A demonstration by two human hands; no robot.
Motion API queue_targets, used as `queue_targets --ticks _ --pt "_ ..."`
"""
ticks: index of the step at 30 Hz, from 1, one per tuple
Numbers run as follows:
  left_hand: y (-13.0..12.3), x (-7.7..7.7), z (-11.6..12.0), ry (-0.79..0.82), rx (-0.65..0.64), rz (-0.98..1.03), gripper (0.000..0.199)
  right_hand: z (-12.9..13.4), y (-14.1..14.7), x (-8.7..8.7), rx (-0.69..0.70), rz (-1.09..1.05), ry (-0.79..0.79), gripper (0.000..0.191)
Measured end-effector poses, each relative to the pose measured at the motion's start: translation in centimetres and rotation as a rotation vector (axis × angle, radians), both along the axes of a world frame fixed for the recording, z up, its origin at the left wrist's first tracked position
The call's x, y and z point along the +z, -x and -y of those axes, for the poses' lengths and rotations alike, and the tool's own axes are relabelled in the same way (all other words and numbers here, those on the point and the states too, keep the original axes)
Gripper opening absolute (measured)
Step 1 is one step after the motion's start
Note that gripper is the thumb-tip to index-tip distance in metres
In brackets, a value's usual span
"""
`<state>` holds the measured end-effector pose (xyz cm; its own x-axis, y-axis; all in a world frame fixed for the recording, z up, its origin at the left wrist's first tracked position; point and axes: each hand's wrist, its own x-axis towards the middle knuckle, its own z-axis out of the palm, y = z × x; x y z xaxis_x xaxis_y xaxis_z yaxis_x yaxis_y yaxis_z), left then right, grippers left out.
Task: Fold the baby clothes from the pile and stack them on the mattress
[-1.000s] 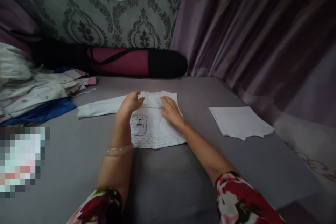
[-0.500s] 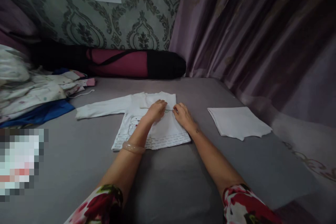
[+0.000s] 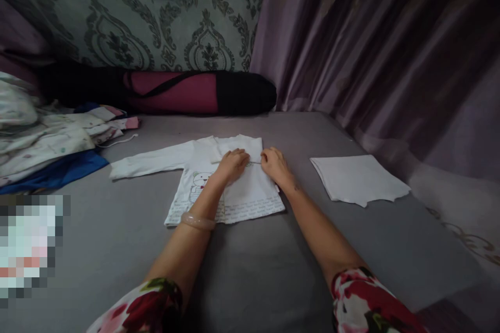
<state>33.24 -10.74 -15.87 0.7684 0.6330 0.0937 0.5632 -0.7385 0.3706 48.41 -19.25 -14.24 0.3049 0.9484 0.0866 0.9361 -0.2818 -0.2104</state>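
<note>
A small white shirt (image 3: 250,192) with a bear print lies flat on the grey bed sheet. One sleeve stretches out to the left; the other is folded across the upper chest. My left hand (image 3: 233,165) rests on the folded sleeve with its fingers lying flat. At the shirt's right edge, my right hand (image 3: 275,166) has its fingers pinched together on the edge of the folded sleeve.
A folded white garment (image 3: 359,179) lies to the right. Piled clothes (image 3: 58,138) are at the left, above a blurred patch. A black and maroon long bag (image 3: 175,93) lies along the wall, and a purple curtain (image 3: 312,36) hangs at the right.
My right hand has shifted slightly right and upward along the shirt's edge. My left hand stays on the folded sleeve. The view has moved a little.
</note>
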Motion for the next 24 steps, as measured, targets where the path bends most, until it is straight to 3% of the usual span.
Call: queue_targets --ticks 6,10,14,18,24 --pt "1.5 -1.0 -1.5 -0.047 0.325 -0.056 0.046 -4.8 0.1 -1.5 0.151 -0.038 -0.008 0.054" --pt "2.2 -2.0 -2.3 -0.001 0.389 -0.088 0.059 -6.1 0.8 -3.1 0.072 -0.058 0.046 0.065" --pt "2.4 -2.2 -2.6 0.035 0.397 -0.101 0.062 -6.4 0.4 -3.5 0.065 -0.071 0.050 0.064" --pt "2.3 -2.0 -2.6 0.056 0.389 -0.117 0.067 -4.6 -0.3 -3.1 0.178 -0.090 0.053 0.063" --pt "2.4 -1.3 -2.4 0.091 0.382 -0.145 0.070 2.5 -1.4 -2.8 0.414 -0.030 0.071 0.061"
